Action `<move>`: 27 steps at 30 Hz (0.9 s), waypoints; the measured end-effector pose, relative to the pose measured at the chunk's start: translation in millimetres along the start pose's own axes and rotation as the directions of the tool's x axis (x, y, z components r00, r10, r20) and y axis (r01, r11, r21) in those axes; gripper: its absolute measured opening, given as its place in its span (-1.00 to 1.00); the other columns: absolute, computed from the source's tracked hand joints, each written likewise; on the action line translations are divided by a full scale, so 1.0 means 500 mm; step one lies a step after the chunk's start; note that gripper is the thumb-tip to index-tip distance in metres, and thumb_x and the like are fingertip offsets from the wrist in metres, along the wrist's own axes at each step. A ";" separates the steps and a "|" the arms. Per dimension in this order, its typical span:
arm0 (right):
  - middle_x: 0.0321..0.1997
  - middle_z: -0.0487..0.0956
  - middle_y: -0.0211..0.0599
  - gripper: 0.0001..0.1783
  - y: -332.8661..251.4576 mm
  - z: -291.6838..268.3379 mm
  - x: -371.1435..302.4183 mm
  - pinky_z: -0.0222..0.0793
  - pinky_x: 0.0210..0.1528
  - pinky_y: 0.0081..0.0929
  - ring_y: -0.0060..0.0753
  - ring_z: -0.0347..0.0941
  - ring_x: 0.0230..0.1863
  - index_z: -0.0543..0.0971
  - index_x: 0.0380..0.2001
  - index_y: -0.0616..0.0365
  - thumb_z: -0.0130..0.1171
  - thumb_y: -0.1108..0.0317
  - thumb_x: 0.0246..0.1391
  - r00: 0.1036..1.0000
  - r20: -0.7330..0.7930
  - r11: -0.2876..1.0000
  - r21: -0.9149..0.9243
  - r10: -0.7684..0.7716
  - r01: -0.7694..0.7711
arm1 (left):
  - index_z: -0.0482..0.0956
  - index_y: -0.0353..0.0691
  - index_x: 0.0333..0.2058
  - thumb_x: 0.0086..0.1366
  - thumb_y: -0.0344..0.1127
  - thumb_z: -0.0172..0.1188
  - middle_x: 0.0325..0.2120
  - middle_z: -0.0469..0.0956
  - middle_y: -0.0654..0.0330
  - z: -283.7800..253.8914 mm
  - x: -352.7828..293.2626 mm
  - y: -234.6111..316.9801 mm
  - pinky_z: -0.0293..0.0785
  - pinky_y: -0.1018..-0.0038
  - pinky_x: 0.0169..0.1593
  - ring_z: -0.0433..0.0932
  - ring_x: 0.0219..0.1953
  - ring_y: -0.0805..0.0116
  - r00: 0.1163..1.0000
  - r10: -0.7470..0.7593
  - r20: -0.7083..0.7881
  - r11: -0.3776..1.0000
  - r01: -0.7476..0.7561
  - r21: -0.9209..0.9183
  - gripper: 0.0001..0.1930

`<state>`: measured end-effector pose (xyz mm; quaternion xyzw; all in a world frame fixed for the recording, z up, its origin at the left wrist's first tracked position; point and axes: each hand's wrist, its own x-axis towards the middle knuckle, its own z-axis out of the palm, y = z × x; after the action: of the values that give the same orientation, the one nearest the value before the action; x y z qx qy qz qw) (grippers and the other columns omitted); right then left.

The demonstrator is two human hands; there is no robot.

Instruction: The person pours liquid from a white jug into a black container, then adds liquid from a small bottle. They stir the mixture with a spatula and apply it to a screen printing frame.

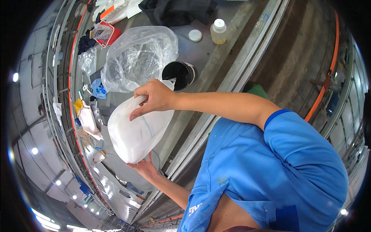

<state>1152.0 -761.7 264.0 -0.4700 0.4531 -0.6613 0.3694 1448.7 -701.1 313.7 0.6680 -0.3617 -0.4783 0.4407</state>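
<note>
R hand (154, 97) gripped the top of a white plastic jug (137, 129) tilted over the black cup (178, 74) on the worktop (216, 58), L hand (143, 167) open underneath; an over-tilt or slip risked a spill.

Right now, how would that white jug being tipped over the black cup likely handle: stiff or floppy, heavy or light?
The white jug probably handles stiff: its rounded walls keep shape under the right hand. It seems fairly heavy or awkward, since the left hand props its base. Its smooth, glossy surface may be slippery near the black cup.
</note>
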 end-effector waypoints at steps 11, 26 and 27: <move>-0.73 0.45 -0.32 -0.41 -0.008 -0.005 -0.005 0.26 -0.56 -0.54 -0.54 0.34 -0.66 0.53 -0.67 0.21 0.59 -0.10 -0.33 1.000 0.005 0.998 0.047 0.030 -0.030 | -0.06 0.12 0.42 0.14 0.54 0.00 0.41 0.03 0.13 0.000 -0.008 0.024 0.23 -0.24 0.28 0.04 0.43 0.08 1.000 0.014 -0.018 1.000 -0.013 0.025 0.02; -0.70 0.47 -0.33 -0.42 0.000 -0.003 -0.007 0.28 -0.54 -0.56 -0.58 0.34 -0.64 0.53 -0.66 0.22 0.59 -0.07 -0.30 0.999 0.012 0.999 0.039 0.035 -0.036 | -0.09 0.11 0.42 0.18 0.50 0.00 0.41 0.02 0.12 -0.005 -0.007 0.040 0.27 -0.25 0.26 0.07 0.42 0.07 1.000 0.023 0.010 0.999 -0.023 0.030 -0.01; -0.70 0.47 -0.33 -0.42 -0.003 -0.005 -0.008 0.27 -0.54 -0.56 -0.58 0.33 -0.64 0.52 -0.66 0.22 0.60 -0.06 -0.30 0.999 0.018 0.999 0.030 0.043 -0.044 | -0.08 0.11 0.42 0.18 0.50 0.00 0.41 0.02 0.12 0.002 -0.011 0.045 0.28 -0.25 0.26 0.07 0.42 0.07 1.000 0.020 0.001 0.999 -0.020 0.043 -0.02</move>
<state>1150.4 -756.9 264.1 -0.4600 0.4499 -0.6559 0.3947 1444.8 -704.1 336.5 0.6736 -0.3789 -0.4662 0.4306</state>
